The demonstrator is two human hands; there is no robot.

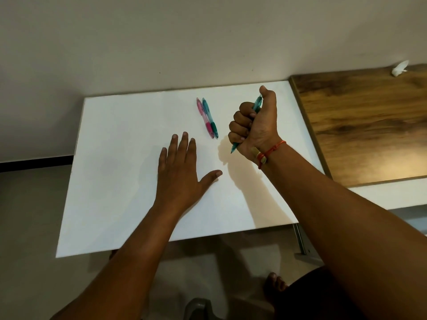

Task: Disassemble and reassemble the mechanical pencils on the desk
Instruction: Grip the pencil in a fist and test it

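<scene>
Right hand (253, 122) fists a teal pencil (257, 105); left hand (179, 168) seemingly flat on desk (115, 181).

Dim, warm light from the right: the right hand (254, 121) throws a soft shadow leftward across the bright white desk (115, 181). A pale sheen sits on the wooden top (369, 135). Straight edges bow toward the corners.

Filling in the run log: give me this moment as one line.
right hand: grips teal pencil in fist, tip down | left hand: flat on white desk | pink pencil, blue pencil: side by side, untouched
</scene>
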